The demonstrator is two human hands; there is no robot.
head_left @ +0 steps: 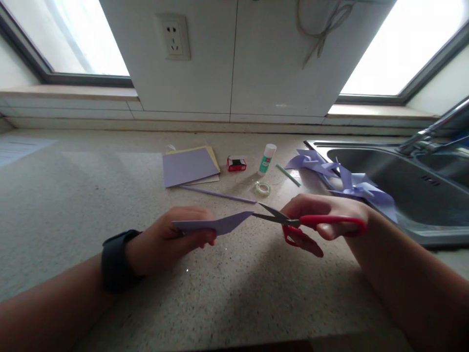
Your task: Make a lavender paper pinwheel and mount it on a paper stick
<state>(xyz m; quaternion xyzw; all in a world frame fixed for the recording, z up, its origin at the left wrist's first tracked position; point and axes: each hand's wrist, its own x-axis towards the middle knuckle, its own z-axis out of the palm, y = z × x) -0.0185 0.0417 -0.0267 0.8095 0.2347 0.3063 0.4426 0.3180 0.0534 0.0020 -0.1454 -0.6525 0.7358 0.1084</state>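
Note:
My left hand (183, 234) pinches a piece of purple paper (220, 224) above the speckled counter, thumb on the near side. In my right hand (326, 215) is a pair of red-handled scissors (293, 221), its blades spread apart and pointing left. The lower blade's tip meets or nearly meets the paper's right corner; whether it touches I cannot tell. Just beyond the blades lies a thin purple stick (220, 195). A small roll of clear tape (262, 188) rests behind the scissors.
Purple paper sheets (188, 166) lie stacked at the back, over yellow and white ones. Nearby are a red box (236, 164), a glue stick (266, 159) standing upright and a green stick (288, 175). Folded purple paper pinwheels (353, 183) lie by the steel sink (388, 195) at right.

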